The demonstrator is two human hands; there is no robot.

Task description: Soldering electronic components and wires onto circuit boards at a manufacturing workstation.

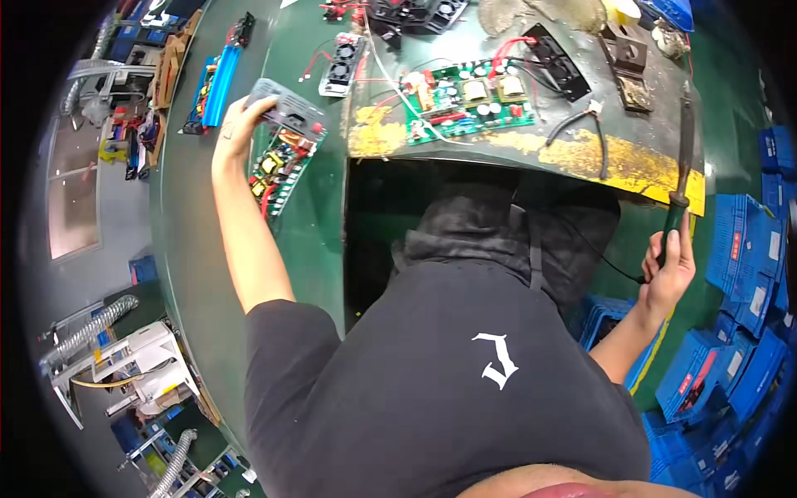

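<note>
My left hand point(239, 131) is closed around the edge of a grey metal end plate point(290, 106). Attached below the plate is a green circuit board point(285, 170) with yellow transformers and red wires; the fingers partly cover the plate. Out at the right edge of the bench, my right hand point(671, 270) grips the dark handle of a soldering iron point(684, 158), whose long metal shaft points up and away. A black cord trails from that hand. Between the hands, a second green circuit board point(469, 100) lies on the bench, wired to a black fan plate point(558, 62).
A grey panel with two fans point(340, 65) sits on the green bench point(195, 249). Farther left lies a blue-cased unit point(222, 83). A metal stand point(627, 62) and loose black wires point(585, 137) are at the right. Blue crates point(735, 245) are stacked beside the bench.
</note>
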